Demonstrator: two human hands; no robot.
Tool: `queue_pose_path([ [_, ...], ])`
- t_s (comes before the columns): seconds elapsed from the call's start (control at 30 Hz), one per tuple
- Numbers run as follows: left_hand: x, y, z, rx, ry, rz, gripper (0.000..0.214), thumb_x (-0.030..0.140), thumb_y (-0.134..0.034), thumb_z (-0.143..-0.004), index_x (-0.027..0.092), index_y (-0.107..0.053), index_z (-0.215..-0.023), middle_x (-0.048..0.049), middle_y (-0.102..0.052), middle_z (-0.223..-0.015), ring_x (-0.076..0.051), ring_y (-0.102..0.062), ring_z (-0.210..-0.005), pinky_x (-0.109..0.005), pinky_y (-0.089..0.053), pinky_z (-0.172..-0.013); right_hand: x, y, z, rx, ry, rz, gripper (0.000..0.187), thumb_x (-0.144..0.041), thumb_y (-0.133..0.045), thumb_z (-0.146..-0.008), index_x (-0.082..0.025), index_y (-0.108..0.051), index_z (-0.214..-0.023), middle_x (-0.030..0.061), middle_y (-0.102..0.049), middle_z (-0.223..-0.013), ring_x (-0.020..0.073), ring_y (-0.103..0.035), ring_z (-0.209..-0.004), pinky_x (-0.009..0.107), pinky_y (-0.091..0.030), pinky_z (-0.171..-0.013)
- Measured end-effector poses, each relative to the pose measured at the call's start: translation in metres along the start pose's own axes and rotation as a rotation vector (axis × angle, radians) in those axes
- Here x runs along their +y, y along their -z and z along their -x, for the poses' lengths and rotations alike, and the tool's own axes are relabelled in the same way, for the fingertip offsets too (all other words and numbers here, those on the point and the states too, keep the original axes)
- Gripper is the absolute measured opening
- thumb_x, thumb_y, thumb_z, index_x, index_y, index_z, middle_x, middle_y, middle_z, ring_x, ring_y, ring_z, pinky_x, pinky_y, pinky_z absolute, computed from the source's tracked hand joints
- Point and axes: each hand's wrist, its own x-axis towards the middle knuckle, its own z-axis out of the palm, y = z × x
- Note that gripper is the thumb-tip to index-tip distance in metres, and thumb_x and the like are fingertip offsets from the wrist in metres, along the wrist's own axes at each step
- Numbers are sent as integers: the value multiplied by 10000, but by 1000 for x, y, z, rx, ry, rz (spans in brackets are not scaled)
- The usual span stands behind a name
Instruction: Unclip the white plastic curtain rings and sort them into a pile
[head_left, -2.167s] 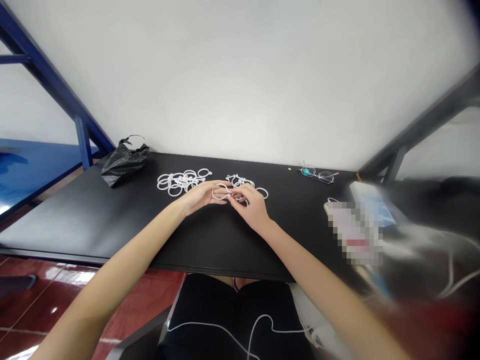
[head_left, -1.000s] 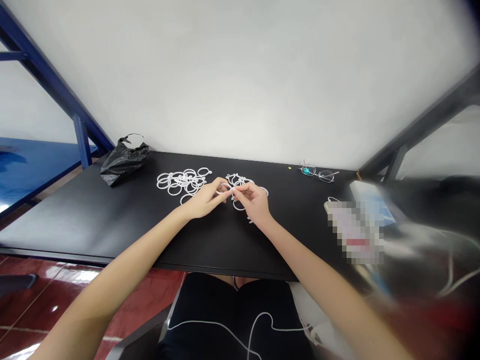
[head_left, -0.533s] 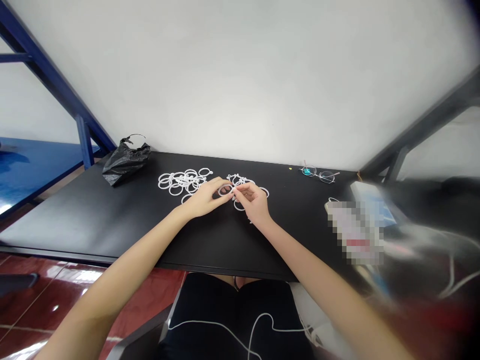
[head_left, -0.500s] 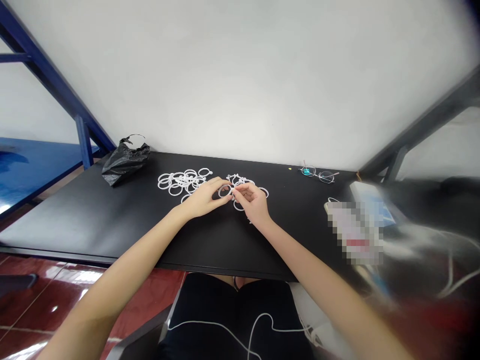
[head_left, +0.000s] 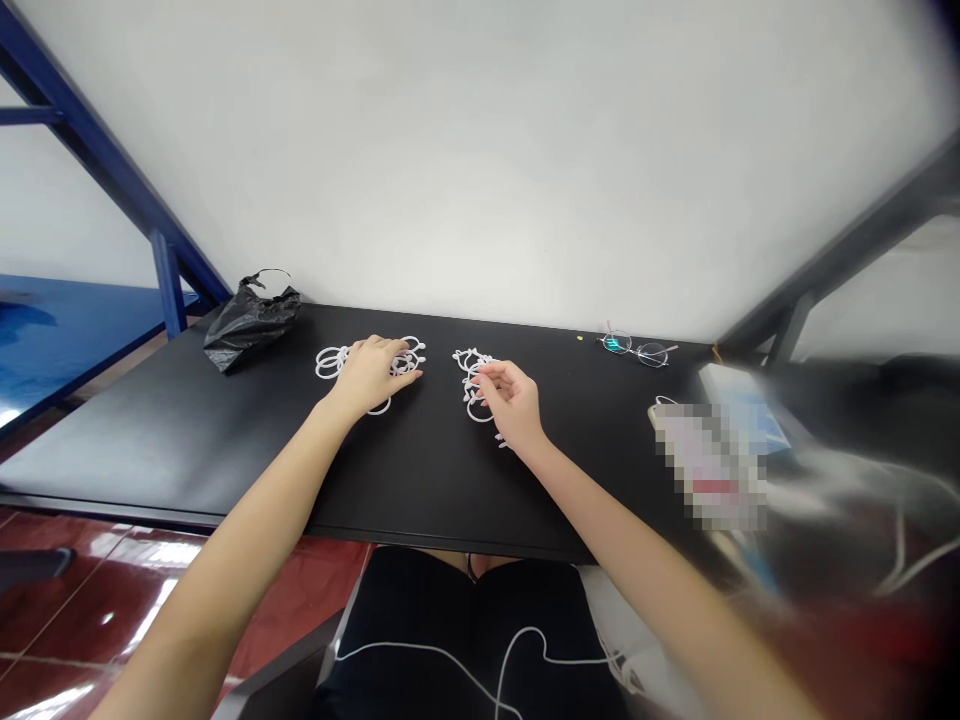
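Note:
Several white rings with small knobs [head_left: 327, 362] lie in a loose pile left of the middle of the black table. My left hand [head_left: 367, 375] is over this pile, fingers apart, hiding many of the rings; no ring shows lifted in it. A second group of white rings and small white pieces [head_left: 480, 408] lies to the right. Above that group's right side, my right hand [head_left: 512, 402] has thumb and fingertips pinched together. Whatever may be between them is too small to make out. The hand covers part of the group.
A crumpled black plastic bag [head_left: 251, 322] sits at the table's back left. Round wire glasses [head_left: 652, 354] lie at the back right. Nearer on the right are a blurred phone-like object [head_left: 705, 470] and a white box [head_left: 739, 400]. A white cable [head_left: 420, 645] crosses my lap.
My left hand has moved left from the middle to the left pile. The ring held between both hands is no longer there. My right hand has stayed nearly in place, fingertips pinched.

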Motion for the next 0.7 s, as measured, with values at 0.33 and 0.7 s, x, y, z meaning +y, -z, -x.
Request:
queue_pose_path([
  [0.33,0,-3,1,-36,4,-15,454,511,-637,-801,197,-626,-1128,-128,-690,-1083,-346,-598,-1042,-459,-421,-903,0,0,-1,3,-1,-4,140,-312,-626,-811,-188,-627,-876,48,-699,-811,144,-633,-663,273,-523,-577],
  [0.7,10,2,1,-40,-43,55,460,488,-650,-805,177,-611,-1141,-119,-663,-1051,-326,-581,-1016,-451,-417,-915,2,15,-9,-73,177,458,138,-143,-547,-758,-216,-624,-846,40,-678,-909,165,-617,-715,290,-499,-603],
])
